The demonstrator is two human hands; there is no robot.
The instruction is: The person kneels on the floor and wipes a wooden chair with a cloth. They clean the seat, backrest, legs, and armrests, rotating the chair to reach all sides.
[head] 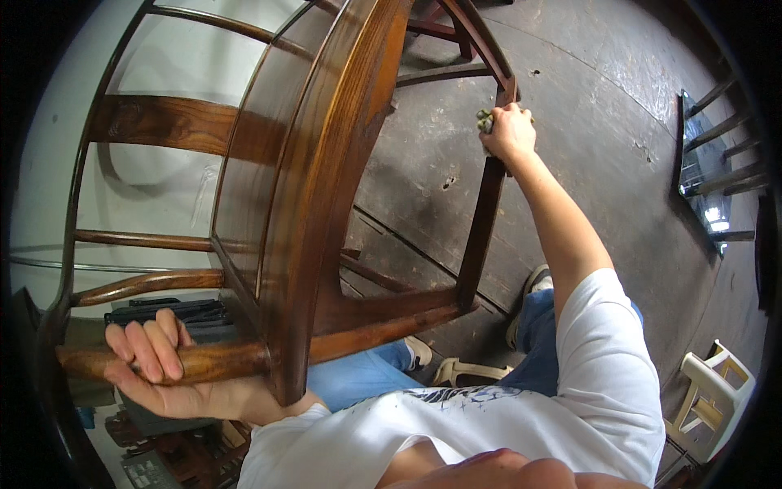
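A dark brown wooden armchair is tipped over before me, with its backrest splat to the left and its legs pointing right. At the lower left, my left hand is wrapped around a rounded post of the chair's arm frame. My right hand reaches out to the far end of the chair's foot rail and presses a crumpled yellow-green and grey cloth or pad around the wood. The fingers partly cover this pad, so its exact kind cannot be told.
White plastic stool at the lower right; another light-coloured stool between my legs. Dark glossy panel with wooden spindles at the right. Reddish wooden furniture legs stand beyond the chair. Dark stacked items lie behind my left hand.
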